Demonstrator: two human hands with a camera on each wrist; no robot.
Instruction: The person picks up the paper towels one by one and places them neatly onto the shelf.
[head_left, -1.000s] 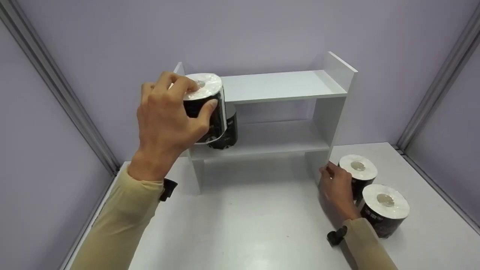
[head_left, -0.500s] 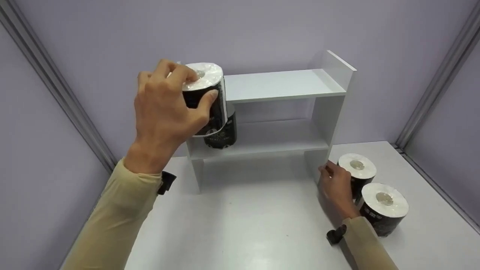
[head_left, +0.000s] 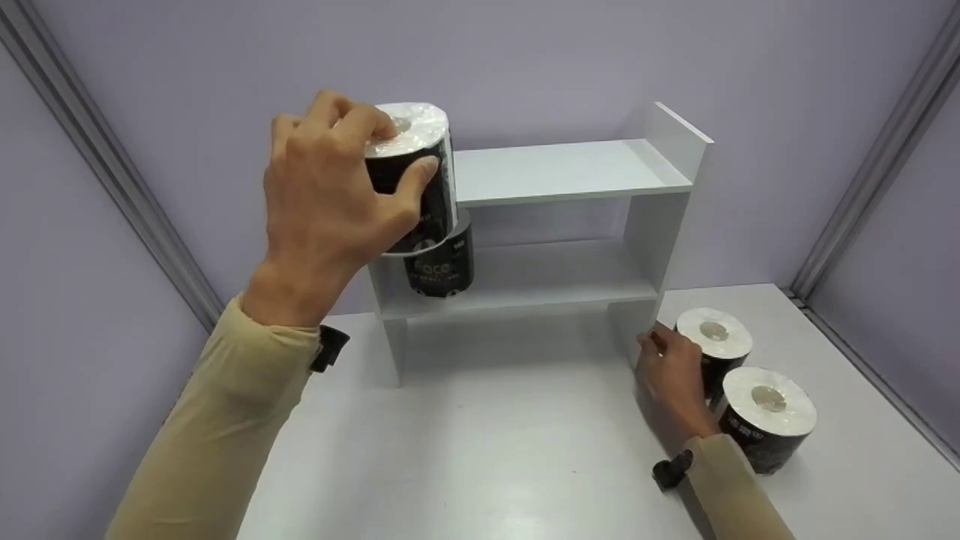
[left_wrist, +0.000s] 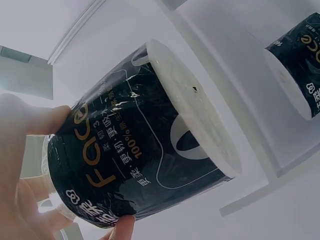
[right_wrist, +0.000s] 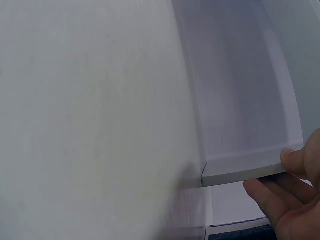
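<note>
My left hand [head_left: 322, 180] grips a toilet paper roll [head_left: 431, 214] in a black wrapper with white ends, thumb on its side and fingers over its top. The roll [left_wrist: 125, 145] is tilted in the left wrist view, held in the air before the left side of a white shelf unit [head_left: 562, 270]. Behind and below it, a second black-wrapped roll [head_left: 442, 270] stands on the middle shelf at the left. My right hand [head_left: 675, 375] pinches the front edge of the unit's right side panel [right_wrist: 245, 176] between thumb and fingers, low down.
Two more rolls stand on the white table [head_left: 480, 442] right of the unit, a rear one [head_left: 716, 334] and a front one [head_left: 769, 405], close to my right hand and forearm. Pale walls [head_left: 525, 60] enclose the table at the back and sides.
My left hand has lifted the roll upward, from middle-shelf height toward the top shelf, showing more of the roll behind it. The right hand has stayed on the side panel.
</note>
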